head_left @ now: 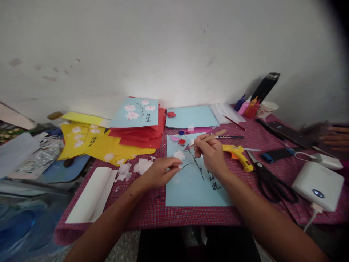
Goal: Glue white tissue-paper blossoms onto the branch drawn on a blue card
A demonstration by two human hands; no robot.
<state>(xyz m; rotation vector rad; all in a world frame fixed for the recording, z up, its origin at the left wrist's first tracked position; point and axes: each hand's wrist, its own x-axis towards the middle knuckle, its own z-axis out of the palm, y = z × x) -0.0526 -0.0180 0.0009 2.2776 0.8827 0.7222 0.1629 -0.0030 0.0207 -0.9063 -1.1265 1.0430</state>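
A light blue sheet (pixel 188 194) lies before me, with a dark painted branch, black brush writing and a white flower (pixel 179 155) on it. In my right hand (pixel 211 153) is a paintbrush (pixel 215 136) with a pale wooden handle, its pinkish tip just right of the flower. My left hand (pixel 162 171) is pinched closed at the flower's lower edge; what its fingertips hold, if anything, is too small to make out. Small red, purple and dark blue paint caps (pixel 182 142) sit at the sheet's upper edge. Torn white paper (pixel 143 166) lies left of my left hand.
Finished flower cards (pixel 135 112) top a red paper stack; yellow sheets (pixel 100 143) lie left. A white paper roll (pixel 91 194) is front left. A yellow glue gun (pixel 237 154), black scissors (pixel 269 180) and white power bank (pixel 317 185) lie right. Another person's hand (pixel 336 138) shows far right.
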